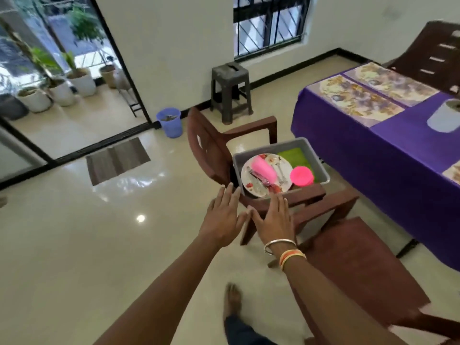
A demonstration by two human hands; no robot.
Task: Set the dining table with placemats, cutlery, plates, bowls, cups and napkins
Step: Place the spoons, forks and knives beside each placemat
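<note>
A grey tub (315,155) sits on the seat of a brown chair (211,148). Inside lie a white plate (286,168) with cutlery (280,173), a stack of pink cups (263,170) on its side, a pink bowl (301,176) and a green cloth (295,156). My left hand (224,215) and my right hand (272,217) stretch out side by side, fingers straight, just short of the tub's near edge, holding nothing. On the purple-clothed table (373,150) at the right lie patterned placemats (358,98).
A second brown chair (361,265) stands near me beside the table, a third (438,53) at its far side. A white pot (445,115) stands on the table. A grey stool (230,88), a blue bin (169,122) and a floor mat (117,160) lie beyond.
</note>
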